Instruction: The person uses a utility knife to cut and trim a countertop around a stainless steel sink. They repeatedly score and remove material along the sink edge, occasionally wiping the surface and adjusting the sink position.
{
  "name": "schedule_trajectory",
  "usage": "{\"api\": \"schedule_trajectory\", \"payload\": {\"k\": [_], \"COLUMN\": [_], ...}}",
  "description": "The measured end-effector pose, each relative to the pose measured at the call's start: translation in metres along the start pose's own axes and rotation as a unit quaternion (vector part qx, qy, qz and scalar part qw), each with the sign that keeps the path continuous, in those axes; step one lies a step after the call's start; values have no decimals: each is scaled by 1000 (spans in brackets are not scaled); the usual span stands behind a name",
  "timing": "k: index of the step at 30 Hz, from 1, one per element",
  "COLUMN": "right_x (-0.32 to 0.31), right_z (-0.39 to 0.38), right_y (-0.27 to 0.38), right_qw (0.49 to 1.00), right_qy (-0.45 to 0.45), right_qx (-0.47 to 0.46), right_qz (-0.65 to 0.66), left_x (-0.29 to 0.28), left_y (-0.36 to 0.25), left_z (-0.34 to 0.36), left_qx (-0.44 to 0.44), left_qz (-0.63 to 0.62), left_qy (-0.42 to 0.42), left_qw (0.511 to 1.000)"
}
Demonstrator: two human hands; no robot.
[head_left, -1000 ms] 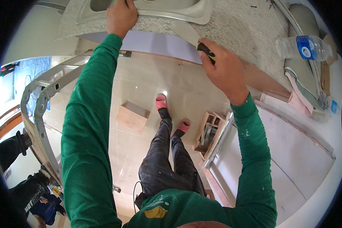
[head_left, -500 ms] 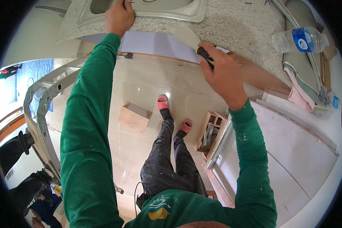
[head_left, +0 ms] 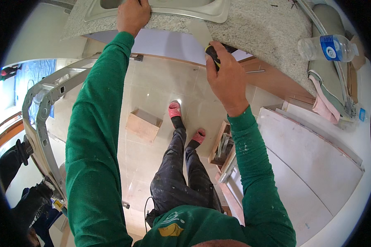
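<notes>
My right hand (head_left: 228,82) grips a putty knife (head_left: 200,33) by its black and yellow handle. The knife's broad, pale blade points up and left, lying over the front edge of the speckled granite countertop (head_left: 264,37). At the front rim of the stainless steel sink (head_left: 193,13) is my left hand (head_left: 133,18), its fingers curled. The top of the picture cuts off its fingertips, so whatever they hold is hidden.
A plastic bottle (head_left: 327,48) lies at the counter's right end, by a rolled grey-green material (head_left: 327,18). An aluminium ladder (head_left: 43,107) stands left. On the floor are a wooden box (head_left: 143,125) and a tool box (head_left: 223,144). White panels (head_left: 309,156) lie at right.
My right hand has moved left with the putty knife, whose blade now points more steeply upward. My left hand stays at the sink rim, and the whole view has shifted slightly.
</notes>
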State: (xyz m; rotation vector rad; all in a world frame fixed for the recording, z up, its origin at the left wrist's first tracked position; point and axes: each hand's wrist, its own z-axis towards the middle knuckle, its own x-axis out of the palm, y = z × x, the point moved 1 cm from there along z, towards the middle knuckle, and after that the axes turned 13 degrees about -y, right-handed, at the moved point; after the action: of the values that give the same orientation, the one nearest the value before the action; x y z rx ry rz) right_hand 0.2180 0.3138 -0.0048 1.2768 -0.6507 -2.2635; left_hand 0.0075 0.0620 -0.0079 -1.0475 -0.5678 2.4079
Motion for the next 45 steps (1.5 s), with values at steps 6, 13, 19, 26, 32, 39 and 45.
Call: {"api": "schedule_trajectory", "payload": {"k": [6, 13, 19, 26, 32, 39, 45], "right_x": [-17, -17, -16, -15, -19, -15, -12], "right_z": [24, 22, 22, 23, 29, 22, 21], "right_y": [2, 12, 7, 9, 14, 18, 26], "right_qw": [997, 994, 995, 995, 994, 995, 994], "right_qy": [65, 91, 78, 83, 89, 73, 69], "right_qx": [26, 59, 51, 60, 68, 71, 88], "right_qz": [30, -5, 19, -1, 3, -11, -12], "left_x": [0, -16, -22, -33, -31, -33, -27], "left_y": [5, -7, -39, -62, -66, -68, -67], "left_z": [-2, -51, -98, -85, -73, -60, -63], "left_qx": [-9, 22, 159, 152, 153, 163, 221], "left_qz": [-66, -131, -71, -84, -62, -90, -57], "left_qy": [-6, -96, -116, -58, -4, 79, 56], "left_qw": [998, 987, 978, 983, 986, 979, 972]}}
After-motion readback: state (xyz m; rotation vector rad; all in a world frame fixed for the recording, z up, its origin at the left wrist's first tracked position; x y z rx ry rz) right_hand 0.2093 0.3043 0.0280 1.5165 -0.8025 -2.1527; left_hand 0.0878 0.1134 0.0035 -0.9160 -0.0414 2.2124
